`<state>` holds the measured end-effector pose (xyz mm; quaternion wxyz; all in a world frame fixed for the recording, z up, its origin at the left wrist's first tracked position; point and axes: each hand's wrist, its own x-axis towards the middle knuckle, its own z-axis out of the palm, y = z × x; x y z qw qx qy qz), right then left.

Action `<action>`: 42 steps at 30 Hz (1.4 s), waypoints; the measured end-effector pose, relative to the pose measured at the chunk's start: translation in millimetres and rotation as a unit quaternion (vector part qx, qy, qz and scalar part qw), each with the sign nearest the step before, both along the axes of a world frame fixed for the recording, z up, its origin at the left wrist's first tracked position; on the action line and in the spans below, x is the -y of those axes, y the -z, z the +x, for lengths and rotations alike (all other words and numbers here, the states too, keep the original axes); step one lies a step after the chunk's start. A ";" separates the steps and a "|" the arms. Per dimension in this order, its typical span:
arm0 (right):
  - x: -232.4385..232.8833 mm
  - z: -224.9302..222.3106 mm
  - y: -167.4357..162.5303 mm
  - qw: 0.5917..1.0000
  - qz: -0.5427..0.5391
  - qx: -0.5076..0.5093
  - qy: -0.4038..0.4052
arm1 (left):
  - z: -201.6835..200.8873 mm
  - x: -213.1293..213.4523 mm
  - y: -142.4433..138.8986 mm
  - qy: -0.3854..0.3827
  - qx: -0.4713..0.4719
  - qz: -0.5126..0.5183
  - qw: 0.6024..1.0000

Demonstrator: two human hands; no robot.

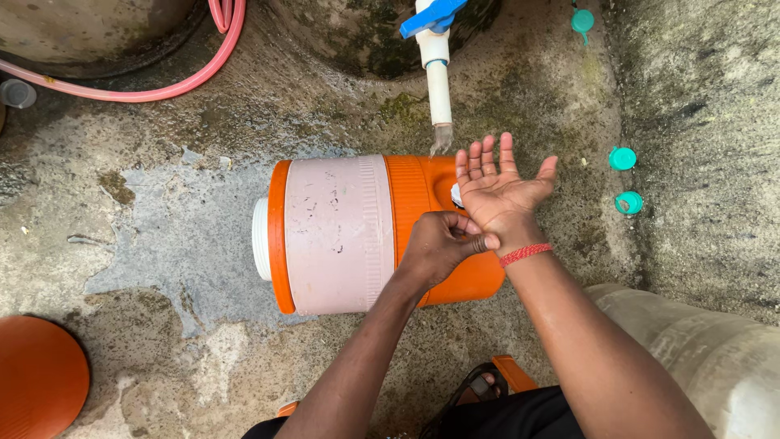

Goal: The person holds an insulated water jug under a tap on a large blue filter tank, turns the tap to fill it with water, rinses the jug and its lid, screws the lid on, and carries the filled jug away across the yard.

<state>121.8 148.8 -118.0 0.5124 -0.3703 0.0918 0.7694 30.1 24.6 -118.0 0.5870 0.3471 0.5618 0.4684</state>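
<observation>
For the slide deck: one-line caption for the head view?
Left hand rubs the wrist of the open right hand over an orange cooler lying under a tap.

Orange lid (36, 378) cut by edge; cooler (341, 236) base behind hands.

Pink hose (162, 88), teal caps (623, 158), orange lid (36, 378), grey drum (715, 358)

No packages, labels, signs, screens visible.
</observation>
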 end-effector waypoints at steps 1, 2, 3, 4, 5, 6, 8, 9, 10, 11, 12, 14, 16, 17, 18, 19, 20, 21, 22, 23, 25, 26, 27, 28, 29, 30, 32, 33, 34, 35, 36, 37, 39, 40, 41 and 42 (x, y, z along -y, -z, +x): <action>1.5 -1.1 0.6 1.000 0.017 -0.001 -0.018 | -1.2 -0.5 -1.9 -0.007 -0.020 -0.015 1.000; 2.9 -2.5 0.8 0.999 0.034 -0.002 -0.036 | -2.5 -1.0 -3.0 -0.015 -0.039 -0.030 0.999; 4.2 -3.5 0.2 0.998 0.041 0.001 -0.048 | -4.2 -1.0 -3.2 -0.008 -0.046 -0.020 0.999; 5.0 -4.6 -0.8 0.997 0.048 0.004 -0.059 | -6.1 -0.8 -2.7 -0.001 -0.055 -0.010 0.998; 5.5 -5.4 -2.2 0.996 0.055 0.005 -0.070 | -7.9 -0.5 -1.4 0.006 -0.064 0.001 0.998; 5.6 -5.8 -3.9 0.995 0.058 -0.012 -0.075 | -9.6 -0.2 0.3 0.010 -0.096 0.004 0.995; 5.1 -5.7 -7.0 0.993 0.065 -0.044 -0.086 | -12.0 0.1 4.0 0.018 -0.158 0.012 0.987; 4.5 -5.6 -7.7 0.993 0.065 -0.046 -0.091 | -13.3 0.1 5.6 -0.025 -0.186 0.041 0.981; 3.9 -5.7 -7.6 0.992 0.064 -0.048 -0.097 | -15.0 -0.8 6.8 -0.068 -0.214 0.069 0.972; 3.6 -6.0 -6.4 0.991 0.064 -0.051 -0.103 | -17.3 -1.9 7.4 -0.112 -0.241 0.098 0.959; 3.7 -6.7 -4.1 0.992 0.052 -0.025 -0.112 | -20.4 -3.6 7.6 -0.168 -0.228 0.070 0.957; 4.2 -7.9 3.0 0.990 0.028 0.029 -0.133 | -29.4 -10.5 6.8 -0.280 -0.197 0.012 0.939; 4.4 -9.9 12.2 0.986 0.016 0.067 -0.153 | -41.8 -16.4 5.6 -0.376 -0.006 -0.035 0.926; 4.9 -10.8 16.8 0.983 0.007 0.085 -0.163 | -48.0 -16.8 5.2 -0.418 0.089 -0.059 0.902; 4.5 -11.7 20.7 0.980 0.004 0.090 -0.176 | -53.1 -16.9 4.9 -0.433 0.134 -0.100 0.886; 2.0 -12.2 23.2 0.977 0.002 0.097 -0.188 | -56.1 -17.7 4.8 -0.445 0.180 -0.139 0.866; -0.6 -13.9 25.2 0.974 0.000 0.104 -0.199 | -58.1 -17.9 5.0 -0.453 0.226 -0.179 0.843; -4.2 -15.9 26.2 0.974 0.001 0.099 -0.206 | -58.9 -18.6 5.6 -0.457 0.240 -0.178 0.838; -10.7 -21.0 26.7 0.972 0.007 0.094 -0.213 | -58.6 -19.0 6.4 -0.460 0.255 -0.174 0.833; -18.8 -29.8 26.9 0.972 0.014 0.085 -0.221 | -57.9 -19.5 7.4 -0.463 0.267 -0.167 0.828; -34.9 -51.7 27.0 0.980 -0.019 0.041 -0.195 | -55.5 -20.9 9.5 -0.462 0.280 -0.162 0.826; -39.8 -62.7 27.5 0.982 -0.038 0.018 -0.182 | -54.6 -21.6 10.4 -0.462 0.284 -0.162 0.824; -43.8 -71.4 27.1 0.986 -0.038 0.000 -0.163 | -54.1 -22.3 10.9 -0.461 0.287 -0.162 0.824; -47.0 -80.0 26.4 0.989 -0.038 -0.017 -0.145 | -53.8 -22.9 11.0 -0.462 0.291 -0.161 0.822; -48.9 -87.6 25.9 0.990 -0.038 -0.033 -0.129 | -53.8 -23.8 10.7 -0.463 0.297 -0.160 0.820; -49.5 -92.7 26.5 0.990 -0.034 -0.036 -0.135 | -53.9 -24.3 9.9 -0.466 0.306 -0.160 0.815; -49.8 -97.8 27.2 0.988 -0.024 -0.042 -0.146 | -53.9 -26.7 6.6 -0.469 0.323 -0.158 0.807; -48.9 -98.4 27.1 0.989 -0.025 -0.043 -0.138 | -53.7 -27.4 4.5 -0.468 0.319 -0.164 0.808; -48.2 -97.7 26.9 0.990 -0.025 -0.045 -0.128 | -53.1 -28.4 2.1 -0.465 0.315 -0.170 0.810; -47.5 -96.3 26.9 0.992 -0.025 -0.046 -0.116 | -52.9 -28.8 -0.3 -0.460 0.311 -0.176 0.813; -47.4 -94.7 27.0 0.992 -0.023 -0.049 -0.118 | -53.0 -29.3 -2.5 -0.460 0.314 -0.178 0.812; -47.2 -92.7 27.5 0.991 -0.022 -0.051 -0.120 | -52.9 -29.2 -4.7 -0.460 0.317 -0.180 0.810; -47.4 -88.6 29.0 0.990 -0.017 -0.061 -0.129 | -52.8 -28.7 -8.6 -0.460 0.322 -0.185 0.807; -47.5 -86.3 30.1 0.988 -0.012 -0.069 -0.137 | -52.8 -28.3 -10.0 -0.461 0.324 -0.187 0.805; -47.9 -84.1 31.1 0.986 -0.008 -0.078 -0.146 | -52.7 -28.3 -11.1 -0.461 0.327 -0.189 0.803; -47.7 -81.4 32.2 0.984 -0.008 -0.083 -0.157 | -52.5 -28.1 -11.5 -0.462 0.327 -0.188 0.803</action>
